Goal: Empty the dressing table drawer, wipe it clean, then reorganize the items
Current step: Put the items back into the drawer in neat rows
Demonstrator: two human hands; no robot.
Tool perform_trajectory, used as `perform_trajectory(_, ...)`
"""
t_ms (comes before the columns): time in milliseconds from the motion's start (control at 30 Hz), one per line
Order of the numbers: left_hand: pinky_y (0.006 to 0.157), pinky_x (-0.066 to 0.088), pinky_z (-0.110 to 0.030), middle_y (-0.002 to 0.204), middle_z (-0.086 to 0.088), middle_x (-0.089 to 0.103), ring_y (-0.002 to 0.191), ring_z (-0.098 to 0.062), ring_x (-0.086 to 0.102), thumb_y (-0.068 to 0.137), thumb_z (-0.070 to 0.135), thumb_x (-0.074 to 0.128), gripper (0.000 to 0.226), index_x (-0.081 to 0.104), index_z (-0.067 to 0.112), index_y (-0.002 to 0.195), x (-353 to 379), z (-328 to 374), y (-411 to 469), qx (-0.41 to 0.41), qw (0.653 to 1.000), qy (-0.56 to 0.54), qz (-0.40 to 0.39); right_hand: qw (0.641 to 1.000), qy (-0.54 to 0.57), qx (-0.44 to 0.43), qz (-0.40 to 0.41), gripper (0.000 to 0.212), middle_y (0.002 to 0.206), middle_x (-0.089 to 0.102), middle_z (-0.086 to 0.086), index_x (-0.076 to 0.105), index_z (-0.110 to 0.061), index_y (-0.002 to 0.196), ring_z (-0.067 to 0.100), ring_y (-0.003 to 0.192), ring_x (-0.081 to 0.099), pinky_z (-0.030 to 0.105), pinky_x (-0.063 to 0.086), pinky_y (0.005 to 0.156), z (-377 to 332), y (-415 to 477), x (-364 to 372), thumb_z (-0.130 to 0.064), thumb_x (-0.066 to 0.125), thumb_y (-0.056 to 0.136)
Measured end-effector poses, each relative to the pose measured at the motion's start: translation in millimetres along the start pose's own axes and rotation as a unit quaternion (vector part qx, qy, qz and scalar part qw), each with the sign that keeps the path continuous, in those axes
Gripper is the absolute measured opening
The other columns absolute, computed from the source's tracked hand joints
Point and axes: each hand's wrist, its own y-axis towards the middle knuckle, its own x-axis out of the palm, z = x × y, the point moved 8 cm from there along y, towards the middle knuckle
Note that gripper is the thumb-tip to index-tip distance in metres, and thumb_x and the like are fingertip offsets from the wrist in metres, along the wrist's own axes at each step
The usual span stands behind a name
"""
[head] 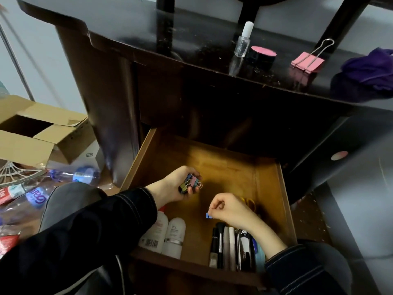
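Note:
The wooden drawer [270,188] is pulled out below the dark dressing table top [191,50]. My left hand [172,186] hovers inside it, shut on a bunch of small coloured binder clips [190,184]. My right hand [231,207] pinches one small blue binder clip [208,215] by its wire over the drawer's middle. White bottles [168,233] lie at the drawer's front left. Brushes and pens [229,245] lie in a row at the front right. Yellow-handled scissors [251,203] show partly behind my right hand.
On the table top stand a clear nail-polish bottle [243,40], a black jar with a pink lid [262,56], a large pink binder clip [308,60] and a purple cloth [370,71]. A cardboard box [38,133] and plastic bottles [63,177] lie on the floor at left.

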Motion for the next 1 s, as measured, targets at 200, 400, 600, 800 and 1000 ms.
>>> perform_trajectory(200,0.033,0.036,-0.015,0.076,-0.009,0.058,0.056,-0.015,0.053,0.093,0.016,0.055,0.011,0.059,0.008,0.088,0.2,-1.7,-4.3,0.004,1.000,0.008,-0.001,0.989,-0.042,-0.041,-0.134,0.006,0.074,0.075,-0.003,0.074,-0.020,0.084,0.008,0.071,0.069,0.029,0.054,0.067,-8.0,-6.0,35.3,-0.024,0.069,0.084)
perform_trajectory(400,0.033,0.036,-0.015,0.075,-0.009,0.057,0.056,-0.014,0.052,0.093,0.016,0.054,0.010,0.058,0.008,0.087,2.1,-5.4,-2.9,-0.006,1.000,0.007,0.002,0.978,-0.087,-0.065,-0.178,0.010,0.071,0.074,-0.006,0.076,-0.016,0.079,0.010,0.071,0.070,0.033,0.057,0.071,-7.8,-2.7,53.3,-0.022,0.069,0.083)
perform_trajectory(600,0.034,0.036,-0.016,0.076,-0.009,0.056,0.056,-0.015,0.052,0.093,0.015,0.053,0.010,0.057,0.008,0.089,7.1,-7.9,-1.5,-0.007,1.000,0.011,-0.015,0.961,-0.155,-0.084,-0.212,0.016,0.065,0.071,-0.012,0.074,-0.016,0.068,0.003,0.064,0.063,0.033,0.055,0.066,-8.0,-1.3,73.9,-0.025,0.066,0.078)
perform_trajectory(800,0.034,0.035,-0.017,0.073,-0.008,0.059,0.053,-0.014,0.053,0.093,0.015,0.053,0.009,0.059,0.008,0.091,16.5,-16.5,-1.4,-0.031,0.998,0.020,-0.044,0.945,-0.163,-0.104,-0.263,0.016,0.060,0.062,-0.006,0.072,-0.014,0.070,0.004,0.054,0.051,0.020,0.041,0.053,-14.9,-10.7,89.4,-0.021,0.069,0.084)
perform_trajectory(1000,0.034,0.035,-0.017,0.075,-0.007,0.059,0.055,-0.013,0.054,0.093,0.016,0.053,0.011,0.060,0.009,0.087,24.1,-19.4,-2.1,-0.044,0.997,0.021,-0.067,0.928,-0.156,-0.111,-0.319,0.024,0.060,0.050,0.004,0.068,-0.001,0.072,0.012,0.053,0.039,0.027,0.033,0.051,-22.3,-18.8,105.0,-0.016,0.066,0.091)
